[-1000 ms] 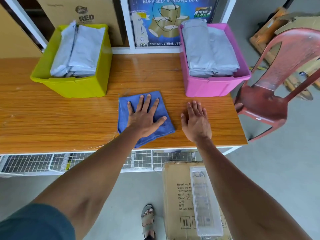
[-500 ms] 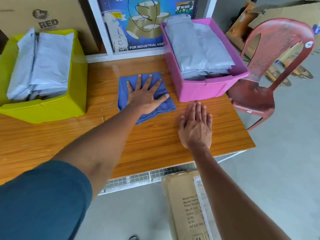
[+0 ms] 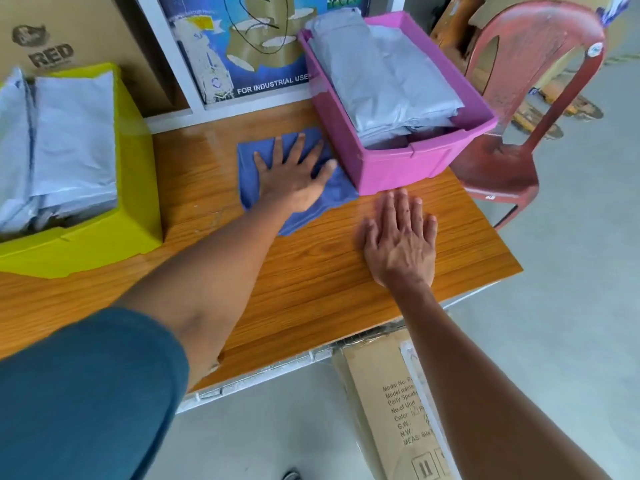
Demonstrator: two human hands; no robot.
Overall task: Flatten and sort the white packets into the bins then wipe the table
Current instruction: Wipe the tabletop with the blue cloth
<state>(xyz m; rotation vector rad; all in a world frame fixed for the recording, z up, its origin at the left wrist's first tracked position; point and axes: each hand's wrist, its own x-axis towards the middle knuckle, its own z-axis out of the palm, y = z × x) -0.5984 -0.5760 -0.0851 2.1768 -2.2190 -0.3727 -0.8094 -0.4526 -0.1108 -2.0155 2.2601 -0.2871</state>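
A blue cloth (image 3: 249, 168) lies on the wooden table (image 3: 311, 278) between the two bins, its right edge against the pink bin. My left hand (image 3: 292, 174) presses flat on it with fingers spread. My right hand (image 3: 401, 237) rests flat on the bare wood in front of the pink bin (image 3: 408, 168). Grey-white packets (image 3: 381, 74) are stacked in the pink bin. More flattened packets (image 3: 62, 140) fill the yellow bin (image 3: 114, 244) at the left.
A red plastic chair (image 3: 512, 133) stands past the table's right edge. Under the table's front edge sits a cardboard box (image 3: 391, 410). A poster and another carton lean against the wall behind the bins.
My left hand has pushed the cloth away from me, from the table's front to the back beside the pink bin. My right hand stays flat on the wood.
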